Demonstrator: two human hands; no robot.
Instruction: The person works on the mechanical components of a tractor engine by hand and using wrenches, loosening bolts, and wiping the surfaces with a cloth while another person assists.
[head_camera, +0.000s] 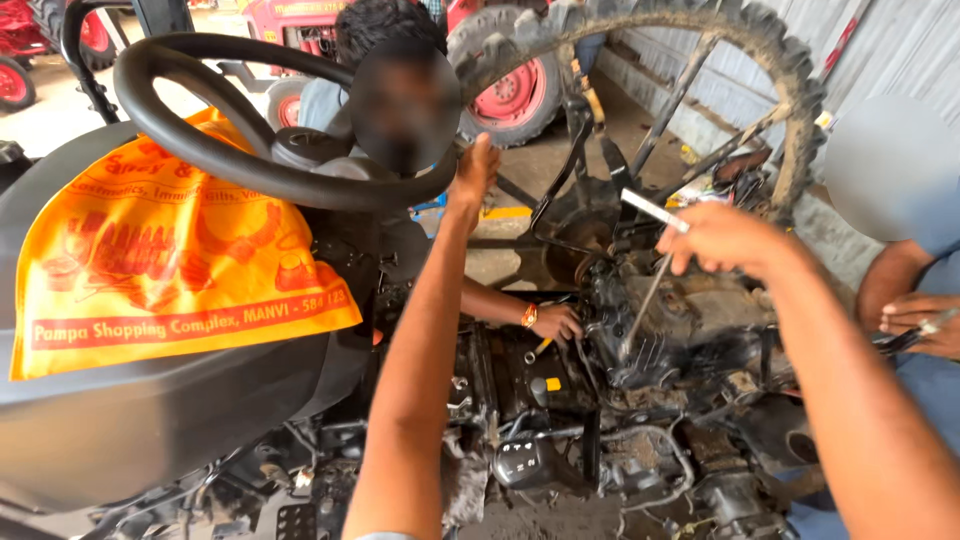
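My right hand (722, 240) is closed around the top of a long, thin metal rod tool (645, 300) with a short silver crossbar at its head. Its long axis runs down and slightly left from my grip, the tip pointing into the greasy black gearbox housing (640, 330) below. I judge I am seating or turning the tool there; next it would need steady turning with the shaft kept in line. My left hand (474, 170) is wrapped on the rim of the black steering wheel (200, 140), bracing me. Beyond the tip, another person's hand (556, 322) holds a small yellow-handled tool (538, 350).
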